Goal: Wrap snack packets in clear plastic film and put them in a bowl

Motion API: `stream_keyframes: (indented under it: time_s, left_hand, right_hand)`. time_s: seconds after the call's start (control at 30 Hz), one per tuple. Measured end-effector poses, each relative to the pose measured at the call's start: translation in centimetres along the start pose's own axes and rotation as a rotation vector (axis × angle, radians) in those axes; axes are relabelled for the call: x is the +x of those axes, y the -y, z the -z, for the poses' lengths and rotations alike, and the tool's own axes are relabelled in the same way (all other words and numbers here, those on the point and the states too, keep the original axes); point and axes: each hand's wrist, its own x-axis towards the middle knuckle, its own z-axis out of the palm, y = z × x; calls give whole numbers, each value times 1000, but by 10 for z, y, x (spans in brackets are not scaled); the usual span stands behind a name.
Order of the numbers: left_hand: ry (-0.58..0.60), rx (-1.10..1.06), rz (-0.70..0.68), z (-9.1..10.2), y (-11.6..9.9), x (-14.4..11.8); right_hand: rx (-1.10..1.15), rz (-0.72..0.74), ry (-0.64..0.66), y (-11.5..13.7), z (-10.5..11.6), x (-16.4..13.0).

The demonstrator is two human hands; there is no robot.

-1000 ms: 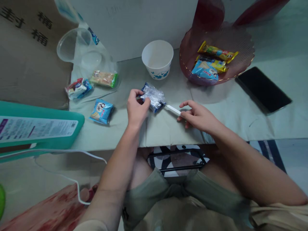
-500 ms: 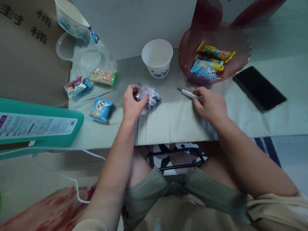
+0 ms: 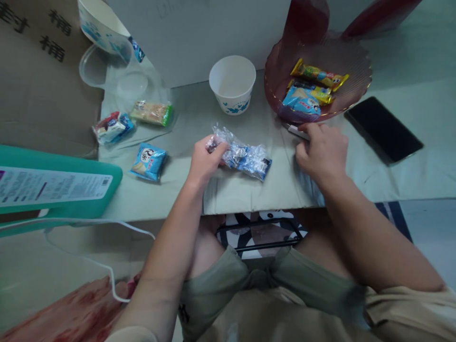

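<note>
My left hand (image 3: pixel 207 159) pinches one end of a crinkled, clear-and-blue snack wrapper (image 3: pixel 247 157), which stretches to the right over the cloth-covered table; whether anything is inside it I cannot tell. In my right hand (image 3: pixel 322 151) is a slim white utility knife (image 3: pixel 297 131), its dark tip pointing left, just in front of the glass bowl. Behind the wrapper stands a white paper cup (image 3: pixel 232 85) with a blue leaf pattern. A blue snack packet (image 3: pixel 148 162) lies to the left of my left hand.
A reddish glass bowl (image 3: pixel 351 107) holds several snack packets. Right of it lies a black phone (image 3: pixel 386 129). At left are a green-ended packet (image 3: pixel 152 113), a red-and-blue packet (image 3: pixel 113 128), a clear plastic lid (image 3: pixel 94 66) and a green container (image 3: pixel 110 164). A cardboard box (image 3: pixel 46 95) stands behind.
The wrapper now extends further right and shows more of its length. My left hand has shifted slightly right. My right hand, with the utility knife, has moved a little to the right.
</note>
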Motion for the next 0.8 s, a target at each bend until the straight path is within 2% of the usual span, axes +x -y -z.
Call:
stream_keyframes:
  time_s: [0.07, 0.17, 0.23, 0.33, 0.4, 0.47, 0.53, 0.7, 0.8]
  left_hand:
    - [34, -12, 15, 0, -3, -2]
    - [77, 50, -52, 4, -8, -3]
    - [195, 104, -92, 5, -13, -4]
    - [383, 141, -71, 4, -19, -6]
    - [402, 150, -42, 3, -20, -6]
    - [367, 162, -25, 3, -20, -6]
    - [308, 165, -8, 5, -18, -4]
    - [85, 132, 15, 18, -9, 4]
    - [-38, 161, 66, 24, -2, 8]
  right_hand:
    - [121, 89, 39, 7, 4, -3]
    - [382, 270, 112, 15, 8, -7]
    - [513, 365, 163, 19, 6, -9]
    - [574, 459, 273, 25, 0, -10]
    - [546, 482, 322, 26, -3, -9]
    - [528, 475, 313, 25, -4, -8]
    - [543, 452, 249, 20, -3, -6]
    - [546, 318, -43, -4, 0, 0]
    - [497, 202, -130, -18, -1, 3]
